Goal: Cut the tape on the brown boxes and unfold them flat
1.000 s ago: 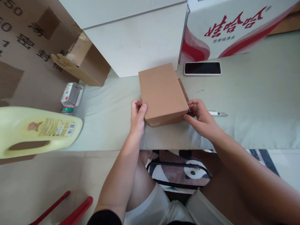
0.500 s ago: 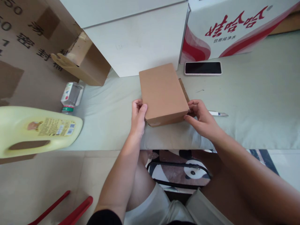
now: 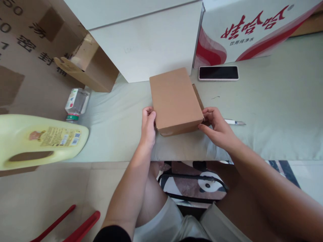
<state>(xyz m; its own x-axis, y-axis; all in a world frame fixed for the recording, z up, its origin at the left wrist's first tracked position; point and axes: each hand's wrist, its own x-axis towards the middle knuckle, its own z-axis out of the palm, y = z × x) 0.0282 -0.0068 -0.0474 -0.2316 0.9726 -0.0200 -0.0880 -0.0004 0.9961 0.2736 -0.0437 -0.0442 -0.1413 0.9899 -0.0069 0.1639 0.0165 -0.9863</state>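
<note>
A plain brown cardboard box (image 3: 176, 101) rests on the cloth-covered table, slightly turned, its smooth top panel facing up. A flap (image 3: 198, 96) sticks out along its right side. My left hand (image 3: 148, 126) holds the box's left side near the front corner, thumb at the edge and fingers curled behind it. At the front right corner, my right hand (image 3: 215, 126) grips the box edge, with its fingertips partly hidden beside the flap. A utility knife (image 3: 235, 122) with a white handle lies just right of my right hand.
A smartphone (image 3: 218, 73) lies at the back, before a white-and-red carton (image 3: 252, 37). A large white box (image 3: 151, 43) stands behind the cardboard box. To the left are a small open carton (image 3: 101, 72), a clear bottle (image 3: 77, 102) and a yellow jug (image 3: 63, 139).
My left thumb has slid slightly left, off the box's top edge to its side. The box and my right hand have hardly moved.
</note>
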